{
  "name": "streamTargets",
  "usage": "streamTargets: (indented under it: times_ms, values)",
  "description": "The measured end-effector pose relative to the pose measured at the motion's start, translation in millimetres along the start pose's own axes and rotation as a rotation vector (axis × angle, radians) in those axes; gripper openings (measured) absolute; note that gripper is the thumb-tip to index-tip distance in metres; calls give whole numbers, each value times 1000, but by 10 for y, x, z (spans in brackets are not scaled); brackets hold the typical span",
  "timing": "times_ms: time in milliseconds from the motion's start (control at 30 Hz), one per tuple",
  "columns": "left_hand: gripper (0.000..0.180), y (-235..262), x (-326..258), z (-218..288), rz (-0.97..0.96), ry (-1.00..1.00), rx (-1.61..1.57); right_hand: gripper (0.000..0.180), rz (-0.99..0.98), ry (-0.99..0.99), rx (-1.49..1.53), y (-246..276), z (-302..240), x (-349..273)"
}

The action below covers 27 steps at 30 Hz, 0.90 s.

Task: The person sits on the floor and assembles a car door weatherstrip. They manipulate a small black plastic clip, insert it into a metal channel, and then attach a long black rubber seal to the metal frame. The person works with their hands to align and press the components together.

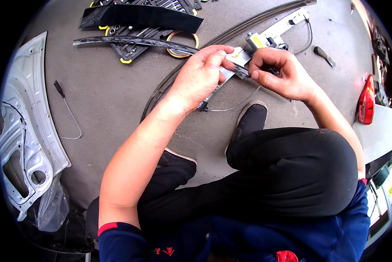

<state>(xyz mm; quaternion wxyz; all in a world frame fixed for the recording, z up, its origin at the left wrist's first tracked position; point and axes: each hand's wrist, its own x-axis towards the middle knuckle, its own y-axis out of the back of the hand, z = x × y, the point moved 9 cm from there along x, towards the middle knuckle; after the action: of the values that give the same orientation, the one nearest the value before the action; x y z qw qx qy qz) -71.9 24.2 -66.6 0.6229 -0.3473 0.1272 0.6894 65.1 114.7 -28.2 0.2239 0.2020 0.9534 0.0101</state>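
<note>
A long, narrow black trim strip [137, 40] runs from the upper left into my hands. My left hand [200, 72] is closed around it, thumb on top. Close by on the right, my right hand [279, 72] pinches the strip's end between thumb and fingertips. Beneath my hands on the floor lies a window regulator [270, 36] with a metal rail, a motor with a yellow label and thin cables. A long curved dark rubber seal [244, 25] passes under my left hand, partly hidden by it.
At the top left, a glossy black panel [139, 16] lies over a tool tray [130, 52] with sockets. Beside it is a tape roll [196, 41]. A hooked tool [60, 89] and a silver door panel [43, 105] lie left; a scraper [324, 56] and red tail light [366, 101] right.
</note>
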Motion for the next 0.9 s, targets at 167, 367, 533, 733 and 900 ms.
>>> streamTargets:
  times_ms: [167, 367, 533, 733, 900]
  values:
    - [42, -313, -134, -564, -77, 409, -189, 24, 167, 203, -735, 34, 147, -391]
    - [56, -824, -100, -1168, 8, 465, -412, 39, 184, 231, -986, -128, 352, -430]
    - [53, -887, 100, -1290, 181, 400, -590, 38, 204, 215, -1077, -124, 467, -413]
    - [44, -892, 135, -1429, 232, 466, -591, 39, 255, 207, -1103, -114, 527, -481]
    - [40, -990, 240, -1470, 163, 477, -633, 42, 272, 184, -1124, -132, 558, -514]
